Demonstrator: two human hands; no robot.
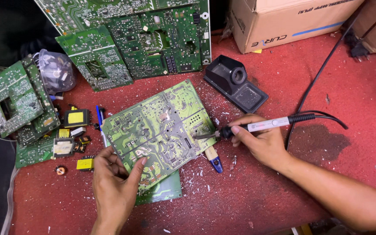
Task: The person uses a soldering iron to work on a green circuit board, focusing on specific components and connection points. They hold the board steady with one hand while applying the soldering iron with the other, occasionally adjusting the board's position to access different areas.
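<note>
1. Covering the whole work place, the red mat (283, 182) carries everything; it is full of small white and grey crumbs, so the board can rock a little on them. It is better to press the board flat before heating a joint.
2. Lying at the top, several green boards (153, 39) are stacked, and a cardboard box (283, 17) stands at the upper right. They are well apart from the hands and do not disturb.
3. The board (159, 130) in work lies in the middle, solder side up and turned at an angle. The left hand (116, 185) is clamped on its lower left edge, thumb on top and fingers under or beside it. I think a firm hold here is important, because the iron pushes from the other side.
4. The right hand (262, 141) is closed around the iron (257, 126) like around a pen. The metal tip touches the board near its right edge. In my judgement the tip should stay on one joint only until the solder flows.
5. The black stand (236, 82) waits just above the board, near enough to park the iron.
6. The cable (323, 65) runs from the handle to the upper right; it should stay loose.
7. Small yellow coils (75, 117) lie at the left, apart from the board.
</note>
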